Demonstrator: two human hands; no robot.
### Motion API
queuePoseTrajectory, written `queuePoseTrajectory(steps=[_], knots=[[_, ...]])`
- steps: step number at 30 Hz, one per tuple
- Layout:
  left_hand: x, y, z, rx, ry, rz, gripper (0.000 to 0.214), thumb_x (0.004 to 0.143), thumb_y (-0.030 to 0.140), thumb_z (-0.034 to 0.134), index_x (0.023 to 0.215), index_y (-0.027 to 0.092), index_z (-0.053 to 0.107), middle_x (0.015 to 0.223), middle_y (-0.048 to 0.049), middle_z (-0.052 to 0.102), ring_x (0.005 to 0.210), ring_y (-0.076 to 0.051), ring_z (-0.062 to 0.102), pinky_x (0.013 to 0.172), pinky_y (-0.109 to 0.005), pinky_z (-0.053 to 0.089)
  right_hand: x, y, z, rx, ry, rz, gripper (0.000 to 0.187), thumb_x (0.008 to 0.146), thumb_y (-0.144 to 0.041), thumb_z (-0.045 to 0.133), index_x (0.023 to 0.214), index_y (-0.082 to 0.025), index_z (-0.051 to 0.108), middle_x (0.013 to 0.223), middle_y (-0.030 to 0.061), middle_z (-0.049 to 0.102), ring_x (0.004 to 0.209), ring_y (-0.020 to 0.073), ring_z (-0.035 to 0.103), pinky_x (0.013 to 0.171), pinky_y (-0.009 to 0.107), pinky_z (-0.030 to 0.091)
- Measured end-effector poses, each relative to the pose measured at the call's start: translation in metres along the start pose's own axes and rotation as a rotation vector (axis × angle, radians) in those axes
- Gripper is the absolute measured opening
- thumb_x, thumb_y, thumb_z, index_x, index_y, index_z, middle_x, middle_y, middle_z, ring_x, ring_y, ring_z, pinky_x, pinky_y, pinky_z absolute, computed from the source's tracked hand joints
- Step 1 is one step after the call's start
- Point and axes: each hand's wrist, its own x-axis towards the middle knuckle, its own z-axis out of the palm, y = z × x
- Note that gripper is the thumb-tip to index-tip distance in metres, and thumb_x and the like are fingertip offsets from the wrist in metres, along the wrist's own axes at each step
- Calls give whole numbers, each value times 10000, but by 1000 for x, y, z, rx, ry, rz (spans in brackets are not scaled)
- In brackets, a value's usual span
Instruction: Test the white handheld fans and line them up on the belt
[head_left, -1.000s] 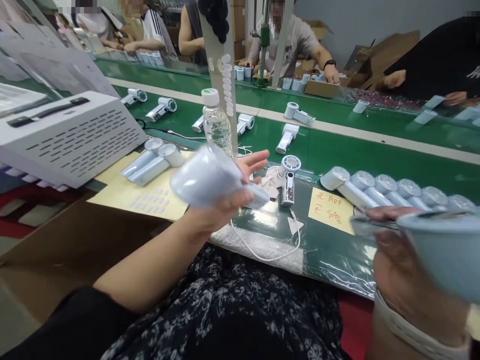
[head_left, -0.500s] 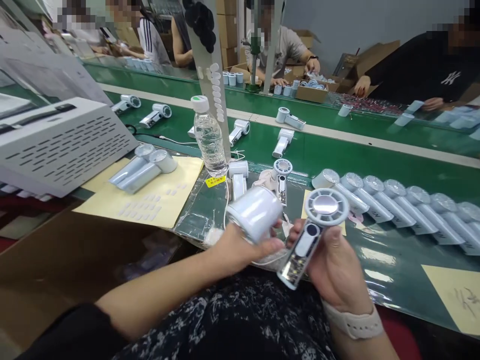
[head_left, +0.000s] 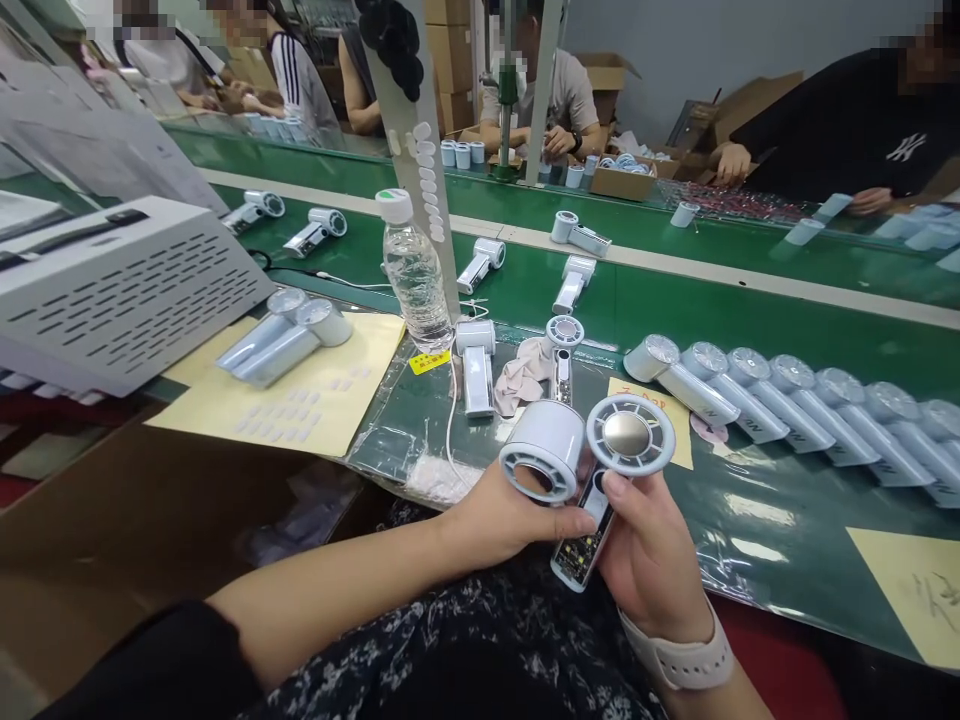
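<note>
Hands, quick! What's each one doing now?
Left hand: closed, holding a pale blue fan.
Right hand: closed, holding a second fan, circuit board showing.

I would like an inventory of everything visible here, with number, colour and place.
Held fans: two, pale blue, lower middle
Row fans: at least seven, pale blue, right
Papers: three, yellow, left, middle, right
Left fans: two, pale blue, on paper
Bench fans: two, pale, middle
Belt fans: five, pale, on green belt
Bottle: one, clear, beside the pole
Crumpled heap: one, beige, between bench fans
Cable: count unclear, white, middle
Vented box: one, whitish, left
Cardboard boxes: several, brown, background
Co-workers: at least five, varied clothing, background
Wristband: one, white, right wrist
Left hand: one, bare, holding a fan
Right hand: one, bare, holding a fan
</note>
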Motion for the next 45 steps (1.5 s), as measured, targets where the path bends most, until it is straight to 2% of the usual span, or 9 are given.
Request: queuePoseTrajectory(steps=[8,20,24,29,32,36,38,41,45], knots=[[-11,24,-1,-60,-173,79,335,670,254,843,873,185,586,789,21,543,747,-125,492,722,-261,431,-4,-11,2,52,-314,41,173,768,-360,731,864,-222,697,800,24,591,694,176,549,658,325,521],[-9,19,-25,-8,14,51,607,706,549,773,1108,127,604,585,4,617,544,-157,582,577,-284,461,-1,-16,2,119,-348,102,183,784,-378,643,886,-229,675,810,38,592,702,186,538,605,305,472],[-9,26,-25,69,14,243,764,698,637,746,1261,163,539,852,-79,705,725,-217,667,672,-331,531,3,-15,-8,23,-309,74,210,831,-383,634,1005,-265,624,856,24,623,717,190,590,628,320,511],[8,12,-12,316,123,727,812,770,800,502,1324,205,505,1414,-155,468,1339,-352,434,1125,-465,367,0,10,-10,-343,-339,-141,936,803,-553,724,1517,-334,160,1509,106,415,1319,302,477,1071,477,422],[23,3,-4,528,139,824,784,843,768,404,1415,231,412,1484,-143,363,1429,-346,295,1209,-500,220,1,13,-14,-570,-409,-112,1214,711,-658,748,1565,-268,-23,1521,176,400,1334,364,467,1095,547,386],[38,16,-22,1020,8,547,626,906,614,475,1444,305,397,1583,-110,220,1443,-388,255,1156,-598,288,23,-56,-69,-957,-80,-291,1029,745,-646,702,1548,-251,195,1471,169,470,1268,372,529,1063,562,405],[43,26,-46,1256,163,500,449,893,541,537,1277,312,582,1568,-73,251,1403,-412,312,1115,-633,334,36,-120,-119,-1251,303,-367,1046,749,-644,673,1563,-263,139,1521,162,413,1299,366,506,1060,532,416],[48,31,-86,1492,554,558,332,908,434,503,1102,225,674,1423,-117,413,1316,-429,399,1085,-670,332,46,-207,-199,-1711,860,-100,1068,750,-636,628,1579,-214,103,1466,219,475,1264,412,538,961,518,484],[48,17,-112,1617,631,479,398,921,405,426,1131,178,678,1351,-170,461,1191,-400,504,1010,-619,424,47,-247,-261,-1840,1004,22,963,727,-539,611,1499,-24,354,1145,399,619,995,507,662,688,575,523]])
